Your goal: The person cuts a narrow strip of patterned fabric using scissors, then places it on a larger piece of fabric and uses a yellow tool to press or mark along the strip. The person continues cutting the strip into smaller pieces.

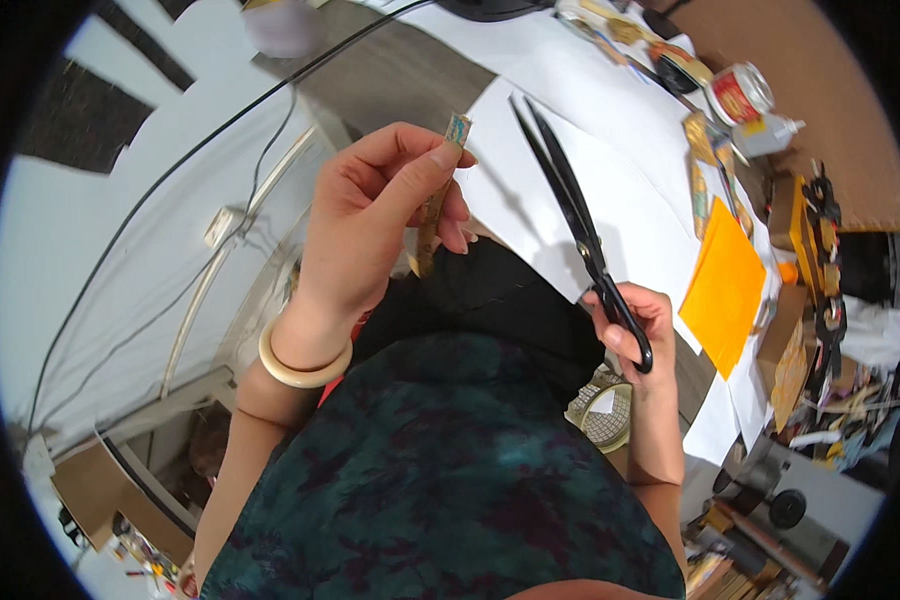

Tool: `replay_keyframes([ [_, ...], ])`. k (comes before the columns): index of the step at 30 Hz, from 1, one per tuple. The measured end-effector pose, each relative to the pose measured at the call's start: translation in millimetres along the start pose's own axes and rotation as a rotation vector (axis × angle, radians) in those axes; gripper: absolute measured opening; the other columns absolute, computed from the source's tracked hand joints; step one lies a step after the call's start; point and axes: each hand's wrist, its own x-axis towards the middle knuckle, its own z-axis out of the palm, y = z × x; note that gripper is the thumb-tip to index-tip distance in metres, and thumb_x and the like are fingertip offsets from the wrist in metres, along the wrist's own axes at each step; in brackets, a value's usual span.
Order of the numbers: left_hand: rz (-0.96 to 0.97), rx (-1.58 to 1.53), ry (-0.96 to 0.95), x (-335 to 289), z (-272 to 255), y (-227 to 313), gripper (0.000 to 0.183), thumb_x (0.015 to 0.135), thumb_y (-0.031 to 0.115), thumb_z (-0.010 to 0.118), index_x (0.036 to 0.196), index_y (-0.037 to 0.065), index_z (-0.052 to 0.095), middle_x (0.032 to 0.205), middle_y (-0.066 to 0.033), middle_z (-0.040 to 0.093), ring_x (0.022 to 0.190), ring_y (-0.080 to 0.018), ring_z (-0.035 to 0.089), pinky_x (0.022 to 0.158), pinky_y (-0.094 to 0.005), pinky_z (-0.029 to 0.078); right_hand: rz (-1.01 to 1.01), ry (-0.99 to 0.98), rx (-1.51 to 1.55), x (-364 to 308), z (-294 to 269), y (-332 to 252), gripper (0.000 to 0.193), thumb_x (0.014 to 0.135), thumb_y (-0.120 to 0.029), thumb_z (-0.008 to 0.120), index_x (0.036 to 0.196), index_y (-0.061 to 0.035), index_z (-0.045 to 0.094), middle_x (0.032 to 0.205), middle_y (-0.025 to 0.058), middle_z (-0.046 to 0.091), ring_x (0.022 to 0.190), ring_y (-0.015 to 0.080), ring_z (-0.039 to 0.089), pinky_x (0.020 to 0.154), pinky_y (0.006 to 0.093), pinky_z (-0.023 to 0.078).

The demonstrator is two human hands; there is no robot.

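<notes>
Between the thumb and fingers of my left hand (370, 195) is a narrow brownish strip (431, 225) with a bluish patterned upper end. Its lower part hangs below my fingers, partly hidden by them; its material I cannot make out. A cream bangle circles my left wrist. In my right hand (638, 325) is a pair of black scissors (580, 215), gripped by the handles. Their long blades point up and away, slightly parted, with nothing between them. The scissors are apart from the strip, over white paper (620, 190) on the table.
An orange sheet (725, 285) lies on the paper at the right. Beyond it stand a jar with a red label (740, 95) and a white squeeze bottle (767, 134). Several tools crowd the right side. A black cable (210, 140) crosses the left, near a wall.
</notes>
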Motion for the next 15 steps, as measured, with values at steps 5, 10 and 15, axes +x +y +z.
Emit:
replay_keyframes([
  [5,-0.06,0.038,0.122,-20.9,-34.8,5.9,0.02,0.104,0.013,0.068,0.11,-0.004,0.077,0.082,-0.0106,0.077,0.047,-0.0085,0.058,0.048,-0.0219,0.049,0.122,-0.192,-0.101,17.2,21.0,-17.3,0.045,0.079,-0.01,0.094,0.116,0.0088,0.077,0.081,0.0023,0.068,0.071,0.0081,0.059,0.066,0.0221,0.045],
  [10,-0.096,0.02,0.216,-29.7,-52.2,5.6,0.021,0.103,0.011,0.068,0.115,-0.004,0.077,0.088,-0.0158,0.08,0.044,-0.004,0.048,0.043,-0.0203,0.04,0.18,-0.215,-0.123,34.2,37.6,-16.1,0.04,0.081,-0.005,0.094,0.115,0.009,0.078,0.083,0.002,0.069,0.073,0.0072,0.06,0.067,0.0222,0.047],
  [15,-0.073,0.006,0.245,-29.5,-59.7,2.0,0.022,0.104,0.01,0.067,0.117,-0.004,0.077,0.091,-0.0177,0.08,0.044,-0.0012,0.04,0.043,-0.0198,0.035,0.151,-0.21,-0.182,37.9,44.6,-12.1,0.042,0.082,-0.007,0.094,0.117,0.0092,0.077,0.08,0.0024,0.069,0.069,0.007,0.059,0.063,0.0216,0.045],
])
